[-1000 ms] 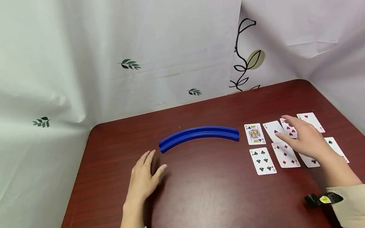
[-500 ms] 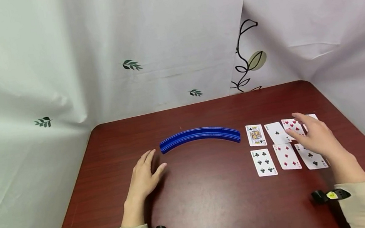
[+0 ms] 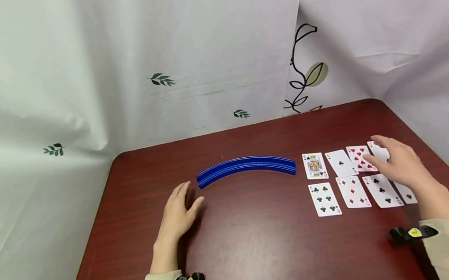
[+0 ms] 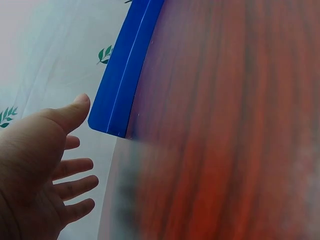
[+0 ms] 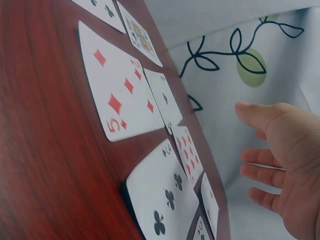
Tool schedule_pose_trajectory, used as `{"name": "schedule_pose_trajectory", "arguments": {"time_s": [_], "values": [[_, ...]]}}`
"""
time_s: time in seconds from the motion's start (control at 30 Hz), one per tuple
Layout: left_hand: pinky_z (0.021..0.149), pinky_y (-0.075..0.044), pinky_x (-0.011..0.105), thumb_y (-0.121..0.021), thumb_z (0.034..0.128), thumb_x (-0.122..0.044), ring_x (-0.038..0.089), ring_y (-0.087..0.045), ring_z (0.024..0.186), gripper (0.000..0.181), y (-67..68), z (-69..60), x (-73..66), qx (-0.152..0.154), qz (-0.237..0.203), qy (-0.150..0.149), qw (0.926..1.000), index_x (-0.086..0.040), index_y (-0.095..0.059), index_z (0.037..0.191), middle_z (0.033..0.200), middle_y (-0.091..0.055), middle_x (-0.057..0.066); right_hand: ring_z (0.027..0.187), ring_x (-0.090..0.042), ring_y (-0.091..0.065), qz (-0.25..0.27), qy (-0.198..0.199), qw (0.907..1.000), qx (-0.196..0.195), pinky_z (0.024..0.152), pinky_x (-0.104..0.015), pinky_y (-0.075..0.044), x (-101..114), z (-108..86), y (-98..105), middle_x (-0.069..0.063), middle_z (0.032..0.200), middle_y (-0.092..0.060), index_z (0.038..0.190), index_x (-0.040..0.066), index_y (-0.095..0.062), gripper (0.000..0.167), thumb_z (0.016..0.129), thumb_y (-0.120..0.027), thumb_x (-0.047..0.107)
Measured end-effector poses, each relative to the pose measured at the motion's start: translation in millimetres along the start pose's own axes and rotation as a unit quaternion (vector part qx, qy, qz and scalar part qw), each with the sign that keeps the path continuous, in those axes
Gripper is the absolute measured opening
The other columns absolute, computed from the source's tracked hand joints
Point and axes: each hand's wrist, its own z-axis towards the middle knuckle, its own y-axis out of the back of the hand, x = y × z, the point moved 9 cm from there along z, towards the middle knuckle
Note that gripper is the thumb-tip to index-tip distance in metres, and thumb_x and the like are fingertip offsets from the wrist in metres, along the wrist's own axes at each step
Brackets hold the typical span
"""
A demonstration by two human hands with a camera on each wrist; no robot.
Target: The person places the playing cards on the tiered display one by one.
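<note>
My left hand is held with loosely straight fingers, near the left end of a curved blue card holder, and grips nothing. Over the right end of two rows of face-up playing cards is my right hand, fingers spread and holding nothing. The back row has a king of clubs, an ace of clubs, a hearts card and a partly hidden card. In front lie a six of clubs, a five of diamonds, a three of clubs and a half-covered spade card.
The cards lie flat on a dark red wooden table. Pale fabric printed with leaves hangs behind the table and along both sides. A black camera strap is around each wrist.
My right hand has moved to the right across the cards, uncovering the hearts card and the three of clubs. My left hand has hardly moved. The cards lie as before.
</note>
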Motion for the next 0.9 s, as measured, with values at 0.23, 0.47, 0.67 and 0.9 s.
{"name": "schedule_pose_trajectory", "arguments": {"time_s": [0.23,0.47,0.67,0.9], "values": [[0.112,-0.035,0.058,-0.067,0.0986,-0.034,0.041,-0.042,0.139,0.066,-1.6,5.9,0.0,0.003,-0.011,-0.001,0.9999,0.0,-0.045,0.15,0.15,-0.046,0.022,0.128,-0.062,-0.036,-0.001,-0.006,0.9998,0.016,0.1,-0.075,-0.029,-10,3.2,1,-0.041,0.139,-0.042,0.146,-0.009,-0.039,0.064,0.1,-0.064,0.028],[0.112,-0.034,0.059,-0.067,0.0986,-0.033,0.043,-0.041,0.139,0.066,-1.0,8.9,0.1,0.009,-0.018,0.003,0.9998,0.0,-0.044,0.151,0.15,-0.045,0.023,0.126,-0.063,-0.035,-0.013,-0.025,0.9991,0.031,0.096,-0.078,-0.03,-21,5.5,1,-0.043,0.139,-0.039,0.146,-0.009,-0.038,0.062,0.098,-0.062,0.022],[0.112,-0.035,0.059,-0.067,0.0991,-0.032,0.042,-0.041,0.139,0.066,-2.1,11.3,1.8,0.014,-0.019,0.005,0.9997,0.0,-0.043,0.151,0.15,-0.045,0.023,0.125,-0.064,-0.034,-0.028,-0.058,0.9966,0.052,0.093,-0.08,-0.03,-35,8.9,-1,-0.044,0.14,-0.036,0.147,-0.009,-0.037,0.062,0.098,-0.062,0.019],[0.112,-0.035,0.059,-0.067,0.099,-0.032,0.043,-0.041,0.139,0.066,-4.6,13.5,3.6,0.016,-0.02,0.003,0.9997,0.002,-0.043,0.151,0.15,-0.046,0.024,0.123,-0.065,-0.033,-0.031,-0.056,0.9964,0.055,0.095,-0.077,-0.03,-43,12.6,-3,-0.045,0.137,-0.036,0.143,-0.011,-0.039,0.058,0.097,-0.062,0.015]]}}
